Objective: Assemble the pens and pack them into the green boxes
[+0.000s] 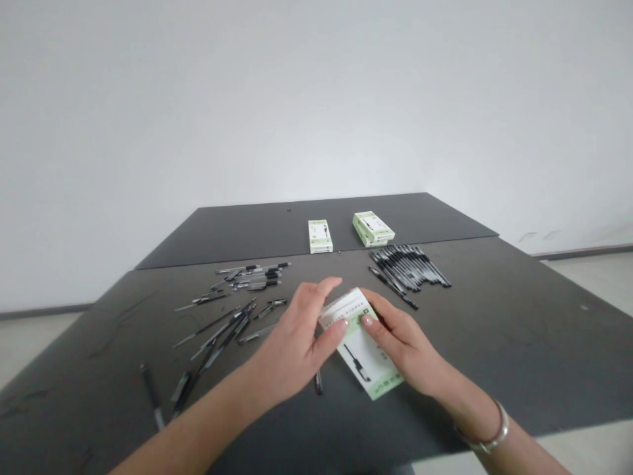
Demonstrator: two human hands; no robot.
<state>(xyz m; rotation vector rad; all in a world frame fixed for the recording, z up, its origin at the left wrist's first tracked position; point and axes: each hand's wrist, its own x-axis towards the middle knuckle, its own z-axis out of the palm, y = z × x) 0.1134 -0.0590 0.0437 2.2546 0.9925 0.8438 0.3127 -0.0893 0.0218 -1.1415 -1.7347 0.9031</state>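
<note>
Left hand (295, 340) and right hand (403, 343) both grasp a slim card pen box (357, 346), pale green and white, by its edges. Dark matte tabletop (494, 330) beneath. Loose black pens (232, 310) scattered near left; tight pen row (410, 267) right. Two matching boxes (346, 231) lie far. Smooth white wall (316, 99) behind; pale floor (593, 284) right.

- Pale green pen box (361, 346) gripped between left hand (291, 346) and right hand (403, 340), lower center
- Loose black pens (227, 316) scattered left of center
- Aligned black pens (408, 267) upper right of center
- Two matching boxes (346, 231) near the far edge of the dark surface (499, 330)
</note>
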